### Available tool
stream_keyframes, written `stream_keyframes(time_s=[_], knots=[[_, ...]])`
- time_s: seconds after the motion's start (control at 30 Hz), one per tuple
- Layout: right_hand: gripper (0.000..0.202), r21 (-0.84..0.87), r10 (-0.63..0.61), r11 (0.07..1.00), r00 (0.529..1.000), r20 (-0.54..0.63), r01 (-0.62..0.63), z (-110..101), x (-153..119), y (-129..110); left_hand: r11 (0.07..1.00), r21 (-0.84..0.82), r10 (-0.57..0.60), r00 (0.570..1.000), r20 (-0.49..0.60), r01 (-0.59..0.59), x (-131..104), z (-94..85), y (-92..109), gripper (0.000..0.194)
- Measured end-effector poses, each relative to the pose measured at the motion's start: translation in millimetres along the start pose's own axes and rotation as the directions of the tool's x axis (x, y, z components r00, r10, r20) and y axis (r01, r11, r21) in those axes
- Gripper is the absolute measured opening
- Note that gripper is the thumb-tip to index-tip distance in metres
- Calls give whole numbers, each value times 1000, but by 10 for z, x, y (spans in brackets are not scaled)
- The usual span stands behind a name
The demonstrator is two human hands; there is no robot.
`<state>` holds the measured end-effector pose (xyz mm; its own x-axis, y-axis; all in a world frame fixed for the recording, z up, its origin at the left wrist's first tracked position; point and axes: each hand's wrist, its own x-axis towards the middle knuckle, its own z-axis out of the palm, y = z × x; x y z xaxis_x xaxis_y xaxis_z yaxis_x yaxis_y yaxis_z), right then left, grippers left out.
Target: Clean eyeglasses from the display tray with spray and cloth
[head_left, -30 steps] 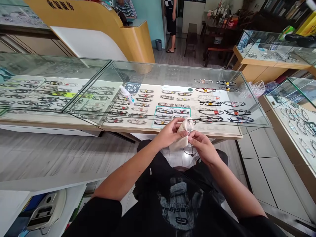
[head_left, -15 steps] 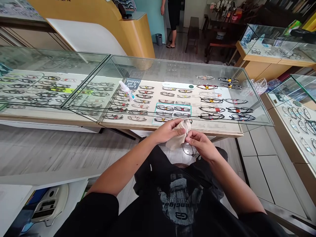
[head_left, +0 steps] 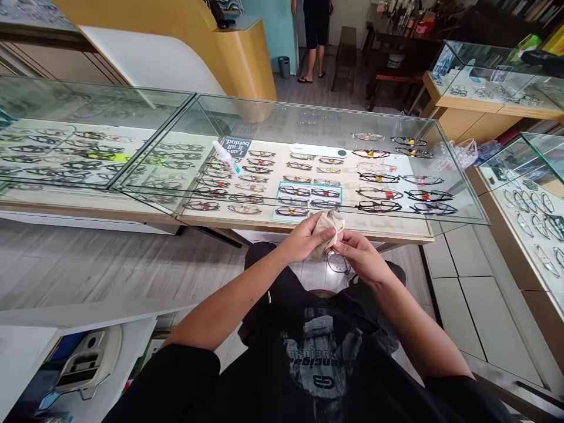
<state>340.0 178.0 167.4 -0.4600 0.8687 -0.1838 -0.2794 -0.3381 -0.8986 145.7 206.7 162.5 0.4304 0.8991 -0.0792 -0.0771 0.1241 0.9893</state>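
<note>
My left hand (head_left: 305,238) is closed on a cream cleaning cloth (head_left: 325,229), which is folded over one lens of a pair of eyeglasses (head_left: 338,262). Thumb and fingers of my right hand (head_left: 358,254) pinch the eyeglasses near their middle. The other lens hangs below the hands, dotted with droplets. Much of the frame is hidden by cloth and fingers. Both hands are held in front of the near edge of a glass display case (head_left: 388,230), above my lap. On its top lies a white spray bottle (head_left: 225,157) with a blue-marked end.
Rows of eyeglasses (head_left: 379,177) lie inside the case. A second glass case (head_left: 533,235) stands at the right. At lower left, a shelf holds a white device (head_left: 90,361). Beyond the case are a wooden bench (head_left: 346,53), a bin (head_left: 284,67) and a standing person (head_left: 315,35).
The cloth has been drawn further over the upper lens, and my left hand has shifted slightly right. In the background, the standing person has moved right, with both legs now showing.
</note>
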Motion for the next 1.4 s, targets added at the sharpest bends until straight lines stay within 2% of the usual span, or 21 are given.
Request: stream_keyframes(time_s=[0.13, 0.27, 0.43, 0.63, 0.83, 1.03, 1.1, 1.2, 1.33, 1.4], knots=[[32, -20, -9, 1000, 1000, 16, 10, 6, 10, 6, 1000, -19, 21, 999, -24, -21, 29, 21, 14, 51], [33, -46, -35, 998, 999, -19, 34, -13, -2, -40, 999, 39, 30, 1000, -1, -30, 64, -67, 53, 56], [34, -36, -31, 999, 999, -44, 30, -63, -14, -107, 997, -56, -54, 996, 73, 58, 46, -185, 71, 55], [37, -10, -6, 1000, 999, -45, 6, -70, -7, -96, 999, -2, -46, 998, 42, 46, 2, -121, 88, 57], [33, -68, -7, 998, 1000, 23, 8, -24, 15, -34, 997, -79, -6, 1000, 0, 6, 26, 28, 60, 53], [34, -99, -64, 993, 998, -7, 63, -54, 49, -71, 998, 19, 67, 984, -163, -65, 121, -22, 2, 60], [34, -100, -77, 992, 997, -31, 74, -87, 47, -98, 998, -38, 37, 982, -184, -44, 128, -43, -36, 59], [34, -80, -68, 995, 996, -61, 63, -115, 44, -115, 984, -175, 9, 987, -158, -37, 114, -28, -104, 53], [35, -77, -54, 996, 997, -56, 50, -92, 67, -76, 959, -273, 41, 993, -109, -70, 113, 51, -158, 53], [35, -97, -67, 993, 997, -25, 64, -71, 87, -42, 953, -289, 52, 990, -128, -88, 136, 96, -156, 52]])
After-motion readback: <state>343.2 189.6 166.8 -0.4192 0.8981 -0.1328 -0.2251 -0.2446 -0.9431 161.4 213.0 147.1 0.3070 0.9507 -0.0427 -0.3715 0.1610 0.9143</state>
